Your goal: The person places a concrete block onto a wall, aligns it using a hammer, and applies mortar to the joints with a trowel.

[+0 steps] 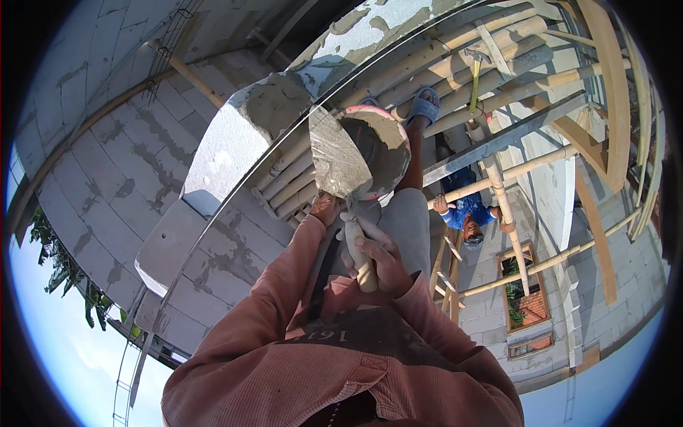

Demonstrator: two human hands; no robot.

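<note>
My right hand (376,250) is wrapped round the pale handle of a trowel (336,160). The blade is broad and smeared with grey mortar, and it points away from me. Close to the blade's near left corner, my left hand (326,208) is closed, its fingers curled and partly hidden; I cannot tell what they grip. Behind the blade stands a round bucket (398,134) with a reddish rim and mortar on its inner wall. A white block (224,160) with mortar on its end lies left of the blade.
Bamboo poles (441,67) form a platform beneath my sandalled foot (425,107). A hammer (475,78) hangs on them. Lower right, a person in blue (466,206) stands by a bamboo pole. A block wall (128,171) rises at left; curved timber (605,92) crosses the right.
</note>
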